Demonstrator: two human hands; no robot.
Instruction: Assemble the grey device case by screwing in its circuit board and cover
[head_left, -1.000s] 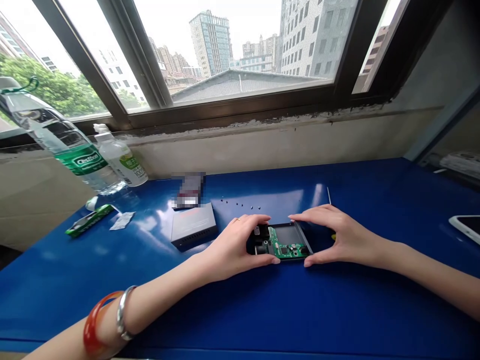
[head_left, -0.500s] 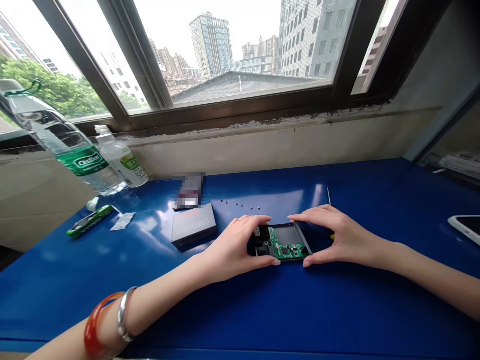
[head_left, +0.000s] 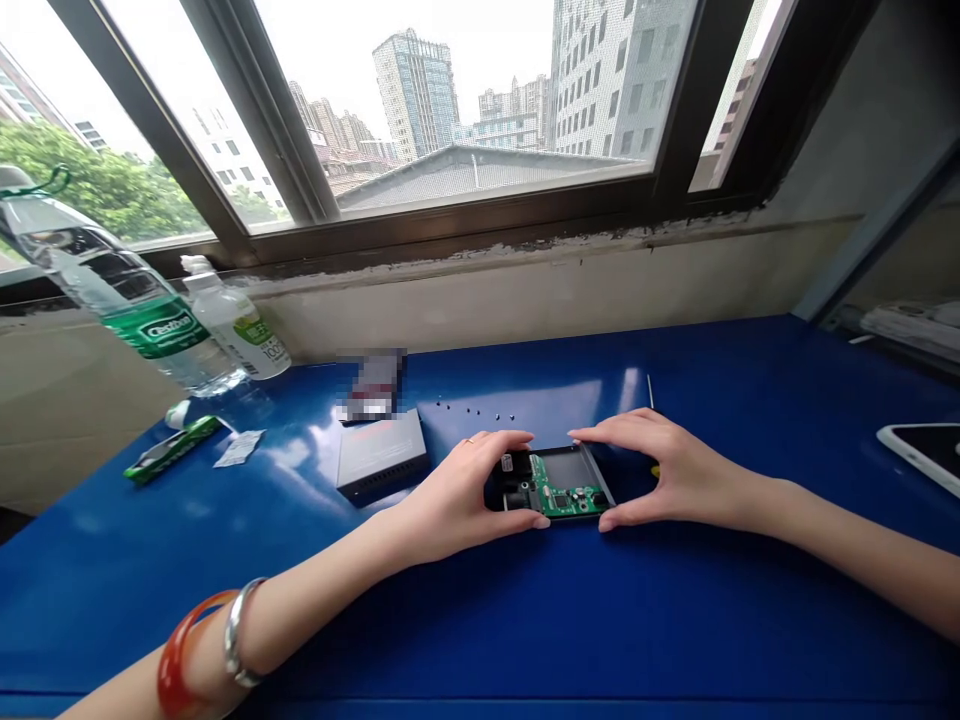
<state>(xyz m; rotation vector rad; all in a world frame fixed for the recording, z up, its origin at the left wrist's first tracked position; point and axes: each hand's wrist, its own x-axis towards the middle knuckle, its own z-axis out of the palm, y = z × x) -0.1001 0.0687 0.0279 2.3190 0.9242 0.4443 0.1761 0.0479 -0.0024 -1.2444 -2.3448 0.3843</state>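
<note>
A black metal case base (head_left: 592, 468) with a green circuit board (head_left: 574, 500) in it lies on the blue table. My left hand (head_left: 469, 485) grips its left end, thumb on the near side and fingers on the far side. My right hand (head_left: 667, 470) holds the right end between thumb and fingertips. To the left of my left hand sits a grey metal case cover (head_left: 382, 455). Several small screws (head_left: 469, 410) lie beyond the hands. Behind my right hand a screwdriver (head_left: 650, 392) shows its thin shaft and a bit of yellow handle.
At the left stand a large water bottle (head_left: 112, 290) and a smaller white bottle (head_left: 236, 325). A green tube-like packet (head_left: 172, 450) and a white wrapper (head_left: 238, 448) lie before them. A blurred dark packet (head_left: 375, 384) is behind the cover. A phone (head_left: 922, 450) rests at the right edge.
The whole view has shifted slightly, so everything sits a little further left. Both hands keep their hold on the case base, with no clear movement against the table.
</note>
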